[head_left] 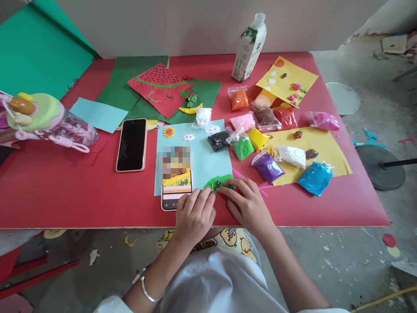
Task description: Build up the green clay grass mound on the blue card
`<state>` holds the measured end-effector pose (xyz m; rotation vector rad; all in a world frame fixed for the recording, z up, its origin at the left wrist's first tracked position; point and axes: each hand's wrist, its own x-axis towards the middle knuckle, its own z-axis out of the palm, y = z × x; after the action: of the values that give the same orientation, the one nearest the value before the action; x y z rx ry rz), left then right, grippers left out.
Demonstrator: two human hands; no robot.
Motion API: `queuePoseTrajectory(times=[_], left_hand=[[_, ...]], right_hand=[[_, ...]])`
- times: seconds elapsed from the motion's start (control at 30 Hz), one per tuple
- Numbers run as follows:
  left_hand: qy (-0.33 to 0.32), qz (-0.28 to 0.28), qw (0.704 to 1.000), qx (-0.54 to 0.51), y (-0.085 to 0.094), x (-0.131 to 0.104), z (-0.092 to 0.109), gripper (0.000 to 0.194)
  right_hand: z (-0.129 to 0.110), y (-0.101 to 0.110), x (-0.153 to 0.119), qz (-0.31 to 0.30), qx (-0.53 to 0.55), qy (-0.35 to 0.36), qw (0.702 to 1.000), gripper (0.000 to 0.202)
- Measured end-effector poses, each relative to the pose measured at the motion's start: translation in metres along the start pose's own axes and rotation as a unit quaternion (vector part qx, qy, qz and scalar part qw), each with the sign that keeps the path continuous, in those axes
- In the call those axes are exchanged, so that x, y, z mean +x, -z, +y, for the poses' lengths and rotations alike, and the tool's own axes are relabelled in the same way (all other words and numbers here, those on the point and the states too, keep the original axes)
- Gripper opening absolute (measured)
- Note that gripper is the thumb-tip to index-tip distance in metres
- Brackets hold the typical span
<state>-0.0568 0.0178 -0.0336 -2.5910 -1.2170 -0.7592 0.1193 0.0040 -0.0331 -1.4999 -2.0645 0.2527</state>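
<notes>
At the lower centre of the frame, the left hand (pixel 197 211) and right hand (pixel 248 201) touch the green clay mound (pixel 219 182) on the light-blue paper sheet (pixel 211 152) with bent fingers; whether either pinches anything, I cannot tell. The lit smartphone (pixel 177 189) lies just beside the left hand, on the red bench (pixel 81 191).

The clay packets, among them the blue packet (pixel 315 178) and the purple packet (pixel 268 167) at three o'clock, are showing glossy, crinkled clear plastic, while the light-blue paper (pixel 208 150) at the centre is looking smooth and matt. At ten o'clock from it the phone (pixel 131 145) is presenting a black, glassy-smooth face, and at seven o'clock the bracelet (pixel 148 290) is shining like polished metal, though the blur is leaving that a little uncertain.
</notes>
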Motion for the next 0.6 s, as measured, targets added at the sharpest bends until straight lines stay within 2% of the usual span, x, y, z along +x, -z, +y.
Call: queuePoseTrajectory(times=[0.43, 0.6], left_hand=[[-0.01, 0.004, 1.0, 0.009, 0.0005, -0.0017, -0.0001, 0.029], [-0.01, -0.003, 1.0, 0.009, 0.0002, 0.0001, 0.0, 0.025]], right_hand=[[0.0005, 0.0002, 0.0002, 0.002, 0.028, -0.006, 1.0, 0.026], [0.0004, 0.0005, 0.0004, 0.006, 0.025, -0.002, 1.0, 0.023]])
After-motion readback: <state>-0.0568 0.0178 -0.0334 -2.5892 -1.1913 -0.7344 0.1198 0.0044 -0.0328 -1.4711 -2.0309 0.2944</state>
